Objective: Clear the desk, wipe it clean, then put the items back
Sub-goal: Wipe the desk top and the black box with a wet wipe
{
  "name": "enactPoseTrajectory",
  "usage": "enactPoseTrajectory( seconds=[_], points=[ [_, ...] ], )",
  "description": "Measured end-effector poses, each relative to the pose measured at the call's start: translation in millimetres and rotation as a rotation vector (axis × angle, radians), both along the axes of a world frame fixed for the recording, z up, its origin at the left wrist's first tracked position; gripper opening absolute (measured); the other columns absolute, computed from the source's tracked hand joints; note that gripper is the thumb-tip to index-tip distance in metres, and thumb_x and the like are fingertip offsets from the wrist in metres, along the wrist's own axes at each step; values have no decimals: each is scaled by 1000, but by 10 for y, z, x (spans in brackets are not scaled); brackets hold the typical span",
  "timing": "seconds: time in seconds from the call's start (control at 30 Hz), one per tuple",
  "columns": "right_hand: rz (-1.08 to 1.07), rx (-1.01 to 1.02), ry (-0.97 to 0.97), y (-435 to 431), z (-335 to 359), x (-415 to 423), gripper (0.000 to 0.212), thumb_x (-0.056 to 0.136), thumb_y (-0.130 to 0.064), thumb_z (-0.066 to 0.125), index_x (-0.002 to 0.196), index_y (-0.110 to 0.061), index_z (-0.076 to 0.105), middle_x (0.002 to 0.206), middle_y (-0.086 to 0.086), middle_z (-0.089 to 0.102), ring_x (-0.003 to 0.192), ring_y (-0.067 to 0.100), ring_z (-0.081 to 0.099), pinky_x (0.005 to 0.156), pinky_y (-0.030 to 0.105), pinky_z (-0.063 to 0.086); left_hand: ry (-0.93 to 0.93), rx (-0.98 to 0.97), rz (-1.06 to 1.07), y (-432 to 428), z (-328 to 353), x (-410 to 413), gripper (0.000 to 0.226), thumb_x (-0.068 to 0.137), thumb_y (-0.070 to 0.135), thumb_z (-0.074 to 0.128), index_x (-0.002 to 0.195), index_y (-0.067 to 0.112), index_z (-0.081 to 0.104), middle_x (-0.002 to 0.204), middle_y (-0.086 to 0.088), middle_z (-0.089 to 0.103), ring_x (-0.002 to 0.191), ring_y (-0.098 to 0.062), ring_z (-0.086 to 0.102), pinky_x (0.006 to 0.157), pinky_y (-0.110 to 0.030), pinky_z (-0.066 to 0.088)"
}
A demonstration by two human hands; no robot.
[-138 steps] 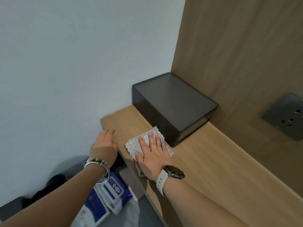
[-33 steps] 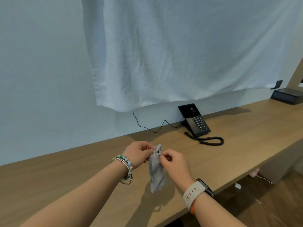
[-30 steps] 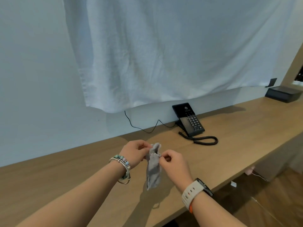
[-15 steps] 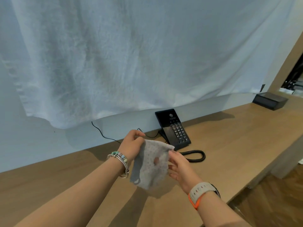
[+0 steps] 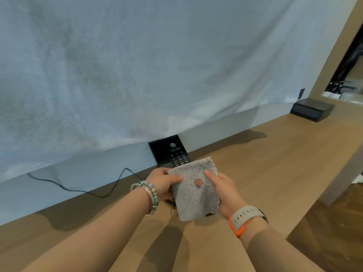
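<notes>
**Cloth [image 5: 195, 188] held spread above the desk [image 5: 275, 154], directly in front of the telephone [image 5: 170, 152].**
Your left hand [image 5: 163, 181] pinches the cloth's left edge and your right hand [image 5: 225, 191] pinches its right edge, thumbs on top. Caution: the telephone is not yet cleared and the cloth hides its lower half. If you wipe here you may snag the cable [image 5: 78, 188] or shove the unit.

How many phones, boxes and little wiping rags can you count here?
phone: 1
black box: 1
grey rag: 1, held up between the left hand and the right hand
Total: 3
</notes>
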State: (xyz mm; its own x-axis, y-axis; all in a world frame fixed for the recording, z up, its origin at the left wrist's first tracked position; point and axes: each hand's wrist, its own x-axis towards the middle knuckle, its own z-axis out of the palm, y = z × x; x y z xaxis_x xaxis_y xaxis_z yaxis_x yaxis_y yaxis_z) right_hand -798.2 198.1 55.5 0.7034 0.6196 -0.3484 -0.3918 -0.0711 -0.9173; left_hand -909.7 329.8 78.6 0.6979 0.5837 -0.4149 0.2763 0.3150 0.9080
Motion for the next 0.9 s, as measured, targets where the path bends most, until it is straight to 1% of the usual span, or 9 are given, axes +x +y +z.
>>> enactPoseTrajectory(
  seconds=[0.07, 0.2, 0.37, 0.43, 0.5, 0.6, 0.73, 0.8, 0.9],
  points=[
    [13, -12, 1, -171, 15, 359, 21, 90, -28, 62, 105, -13, 64, 99, 11, 72, 94, 30, 68, 82, 47, 54, -15, 9, 20, -150, 21, 377, 19, 87, 2, 61, 105, 3, 58, 95, -12, 65, 81, -23, 64, 63, -35, 55],
    [55, -86, -57, -602, -1, 1156, 25, 85, -20, 68, 107, -12, 58, 100, 11, 69, 90, 28, 67, 71, 40, 55, -22, 27, 77, -547, -14, 1230, 11, 88, 5, 60, 98, 8, 59, 97, -11, 65, 83, -21, 63, 64, -35, 54],
    [57, -188, -111, -1102, -24, 2139, 19, 87, -11, 62, 105, -12, 56, 99, 12, 66, 90, 29, 65, 82, 47, 54, -4, -39, 114, -1114, -63, 2151, 12, 88, 8, 62, 99, 10, 59, 97, -11, 66, 86, -23, 64, 77, -43, 55],
    [43, -196, -141, -1231, -5, 2498, 18, 88, -12, 62, 104, -15, 56, 99, 10, 66, 90, 27, 64, 76, 43, 54, 22, -25, 62, -1270, -76, 2446, 17, 86, 9, 64, 100, 13, 56, 99, -10, 65, 90, -25, 65, 81, -46, 55],
    [46, -187, -151, -1319, 13, 2810, 15, 89, -12, 61, 102, -18, 55, 98, 8, 64, 87, 25, 64, 64, 35, 52, 57, 1, 8, -1386, -88, 2724, 24, 83, 4, 65, 99, 17, 53, 104, -12, 64, 94, -28, 65, 82, -49, 54],
    [73, -188, -157, -1379, -4, 3262, 15, 89, -13, 61, 102, -18, 54, 97, 8, 64, 86, 24, 64, 60, 32, 50, 38, 5, 42, -1435, -114, 3181, 26, 83, -6, 60, 97, 15, 51, 105, -14, 62, 93, -28, 64, 76, -45, 56],
    [148, -213, -156, -1343, -67, 3856, 20, 86, -10, 63, 99, -21, 53, 102, 10, 63, 94, 29, 64, 74, 43, 55, 24, -16, 107, -1415, -176, 3794, 16, 86, -4, 59, 94, 8, 52, 92, -9, 62, 76, -19, 62, 57, -31, 54],
    [166, -233, -176, -1299, -97, 4141, 22, 86, -6, 61, 97, -23, 51, 102, 9, 62, 94, 29, 63, 75, 42, 55, 10, -47, 130, -1391, -253, 4107, 14, 87, -4, 58, 90, 8, 54, 89, -8, 62, 75, -18, 62, 56, -30, 52],
    [136, -267, -219, -1238, -103, 4600, 24, 86, -3, 58, 101, -21, 52, 100, 10, 63, 90, 28, 64, 65, 37, 54, -30, -94, 166, -1342, -329, 4615, 13, 88, -6, 55, 95, 5, 54, 89, -10, 62, 76, -20, 61, 58, -31, 52]
  ],
)
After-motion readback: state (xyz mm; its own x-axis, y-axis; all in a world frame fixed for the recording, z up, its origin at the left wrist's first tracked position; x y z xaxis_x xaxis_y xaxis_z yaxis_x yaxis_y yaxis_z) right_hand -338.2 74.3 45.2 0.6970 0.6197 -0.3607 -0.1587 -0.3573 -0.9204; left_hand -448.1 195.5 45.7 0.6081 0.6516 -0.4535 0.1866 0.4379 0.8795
